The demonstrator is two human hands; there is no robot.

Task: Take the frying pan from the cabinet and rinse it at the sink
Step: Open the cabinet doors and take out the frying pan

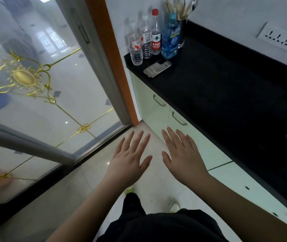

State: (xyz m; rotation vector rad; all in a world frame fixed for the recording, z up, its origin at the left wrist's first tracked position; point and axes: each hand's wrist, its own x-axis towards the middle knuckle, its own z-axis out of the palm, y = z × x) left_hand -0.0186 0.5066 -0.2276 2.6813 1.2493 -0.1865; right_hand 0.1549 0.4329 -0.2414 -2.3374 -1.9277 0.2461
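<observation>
Neither hand grips anything: the left hand (pixel 129 158) and right hand (pixel 182 154) hang side by side over the floor (pixel 149 182), palms down, fingers straight and spread, touching nothing. Held flat and level like this they look like a ready pose before the work starts, not a reach at any one target. No pan is in view — judging from the task it lies behind one of the pale green cabinet doors (pixel 154 109) under the black counter (pixel 226 81), and all the doors that show are closed. The nearest handle (pixel 179 118) sits just beyond the right hand's fingertips, with a second handle (pixel 159 100) on the door farther along, so the right hand is the likelier one to pull a door open; which door hides the pan cannot be told. No sink shows either. Pushed to the far end of the counter, against the wall, stand several bottles (pixel 155 34), a holder of chopsticks (pixel 181 23) and a flat packet (pixel 157 68) — out of the way of any work. To the left a frosted glass door (pixel 34 81) with gold tracery closes off the narrow space.
</observation>
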